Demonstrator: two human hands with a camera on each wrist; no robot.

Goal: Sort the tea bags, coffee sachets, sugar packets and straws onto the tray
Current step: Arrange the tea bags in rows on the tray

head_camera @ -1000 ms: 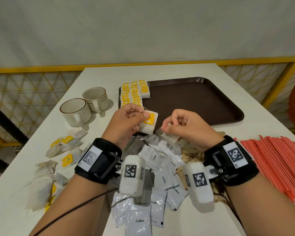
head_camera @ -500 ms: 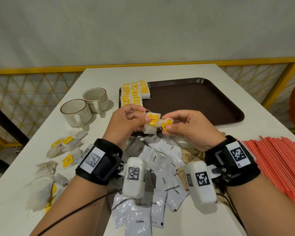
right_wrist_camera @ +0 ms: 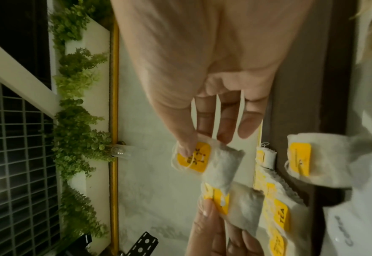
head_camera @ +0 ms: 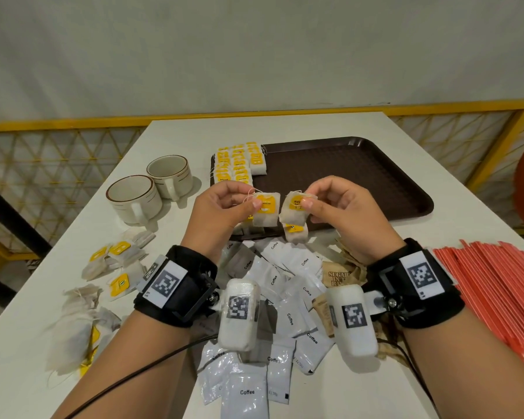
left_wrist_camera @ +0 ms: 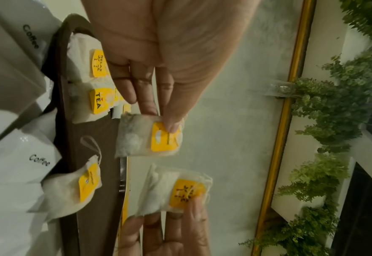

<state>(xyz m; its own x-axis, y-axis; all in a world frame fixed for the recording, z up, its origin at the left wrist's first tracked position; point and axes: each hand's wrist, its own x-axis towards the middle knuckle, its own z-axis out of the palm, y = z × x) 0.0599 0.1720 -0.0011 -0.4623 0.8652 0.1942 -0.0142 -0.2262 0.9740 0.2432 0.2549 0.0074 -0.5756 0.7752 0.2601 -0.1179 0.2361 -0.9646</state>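
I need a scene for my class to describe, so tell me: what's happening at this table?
A person is sorting drink supplies. The left hand pinches one tea bag and the right hand pinches another tea bag, both held above the near edge of the brown tray. Rows of tea bags already sit in the tray's far left corner. Coffee sachets, loose tea bags and red straws lie on the table, unsorted.

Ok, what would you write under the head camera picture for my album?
Each hand, left and right, pinches a tea bag, one and another, above the near edge of the tray.
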